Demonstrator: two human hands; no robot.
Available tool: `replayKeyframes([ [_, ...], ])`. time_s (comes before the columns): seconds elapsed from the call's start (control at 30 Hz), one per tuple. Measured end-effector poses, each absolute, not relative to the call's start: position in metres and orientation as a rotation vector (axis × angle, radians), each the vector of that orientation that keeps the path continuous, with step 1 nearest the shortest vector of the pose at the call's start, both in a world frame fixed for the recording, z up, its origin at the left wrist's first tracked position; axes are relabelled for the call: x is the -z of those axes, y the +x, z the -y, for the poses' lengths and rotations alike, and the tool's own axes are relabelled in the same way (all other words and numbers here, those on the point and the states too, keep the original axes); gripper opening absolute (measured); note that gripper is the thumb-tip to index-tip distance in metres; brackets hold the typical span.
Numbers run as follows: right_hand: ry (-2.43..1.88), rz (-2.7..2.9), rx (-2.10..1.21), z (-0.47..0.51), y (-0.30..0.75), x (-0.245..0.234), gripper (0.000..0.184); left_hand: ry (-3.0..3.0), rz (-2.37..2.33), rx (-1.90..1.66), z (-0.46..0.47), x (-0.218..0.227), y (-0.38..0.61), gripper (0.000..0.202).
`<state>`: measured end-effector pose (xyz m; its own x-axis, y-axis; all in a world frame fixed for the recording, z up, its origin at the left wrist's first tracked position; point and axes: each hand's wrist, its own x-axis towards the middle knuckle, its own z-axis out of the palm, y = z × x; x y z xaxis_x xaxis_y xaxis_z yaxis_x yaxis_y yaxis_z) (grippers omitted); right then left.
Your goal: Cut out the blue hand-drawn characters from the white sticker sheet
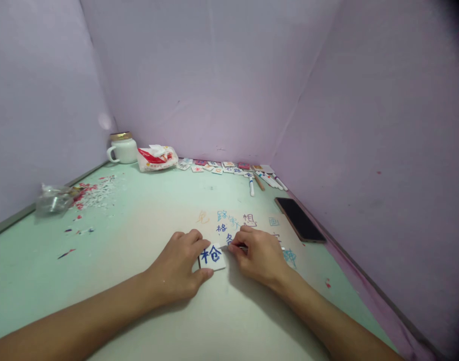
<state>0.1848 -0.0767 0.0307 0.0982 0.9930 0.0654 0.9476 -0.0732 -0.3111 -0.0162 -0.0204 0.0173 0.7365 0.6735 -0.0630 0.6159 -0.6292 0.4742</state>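
A small white square tile (219,263) with a blue handwritten character lies flat on the table before me. Its left side is held between the thumb and fingers of my left hand (184,263). My right hand (256,253) is closed in a pinch around a slim carving knife (224,247), whose tip points left at the tile's upper right edge. The fingers hide most of the knife's handle; a bit of its end shows beyond the knuckles. Coloured handwritten characters (249,219) mark the tabletop just past both hands, some partly covered by my right hand.
Along the back lie several lettered tiles (217,170), markers (251,187), a tissue pack (158,159) and a lidded white mug (124,150). A phone (300,219) rests at right. White and red shavings (97,193) and a clear plastic bag (55,199) sit at left. Walls enclose the table.
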Motion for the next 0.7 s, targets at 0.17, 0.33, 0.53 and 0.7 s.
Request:
replayKeyframes([
  [0.17,-2.151,1.993,-0.187,0.077,0.183,-0.031,0.015,2.452,-0.931,-0.204,0.019,-0.016,-0.016,0.041],
  [0.33,-2.205,2.077,-0.062,0.076,0.173,-0.032,0.020,2.433,-0.888,-0.224,0.017,-0.020,-0.015,0.030],
  [0.53,-2.231,1.996,-0.018,0.066,0.175,-0.026,0.023,2.440,-0.903,-0.236,0.018,-0.018,-0.016,0.031],
  [0.7,-2.074,1.718,-0.204,0.064,0.185,-0.016,0.014,2.462,-0.947,-0.327,0.016,-0.005,-0.018,0.037],
])
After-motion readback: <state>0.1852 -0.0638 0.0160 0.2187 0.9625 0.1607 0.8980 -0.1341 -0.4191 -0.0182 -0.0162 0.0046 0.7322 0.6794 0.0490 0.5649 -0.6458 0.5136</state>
